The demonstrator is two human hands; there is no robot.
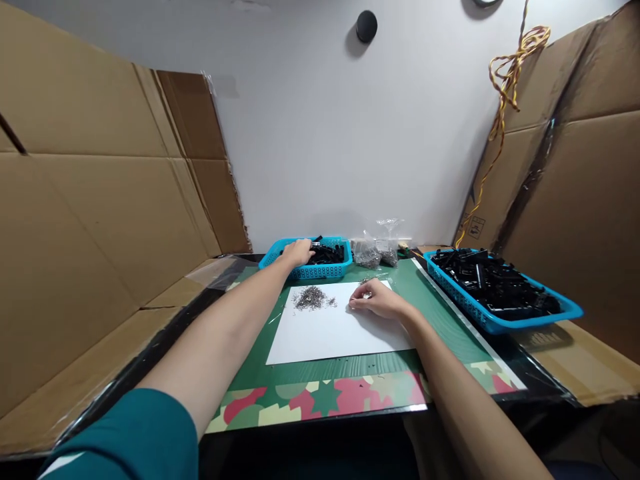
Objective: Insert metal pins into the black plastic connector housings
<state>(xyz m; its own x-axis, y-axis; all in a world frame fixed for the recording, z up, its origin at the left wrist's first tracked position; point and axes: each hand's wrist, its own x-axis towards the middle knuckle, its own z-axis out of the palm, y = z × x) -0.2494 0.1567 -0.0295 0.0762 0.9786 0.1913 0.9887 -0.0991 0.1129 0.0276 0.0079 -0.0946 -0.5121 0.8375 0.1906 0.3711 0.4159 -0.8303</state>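
My left hand [298, 253] is stretched far forward over the left blue basket [325, 271], its fingers down among black plastic parts [330, 254]. Those fingertips are partly hidden, so I cannot tell if they grip a part. Low over the right side of a white sheet [320, 337] is my right hand [379, 299], thumb and fingers closed in a pinch. Whatever is in that pinch is too small to make out. A heap of tiny metal pieces [311, 298] lies on the sheet to its left, with a few strays beside it. More small metal bits [367, 281] show just behind the right hand.
Clear plastic bags of small metal pieces [369, 256] stand behind the sheet. At the right, a larger blue basket [500, 323] is piled with black parts. Cardboard walls [100, 200] flank the green mat [440, 307]; a yellow twisted cable [500, 130] hangs at right.
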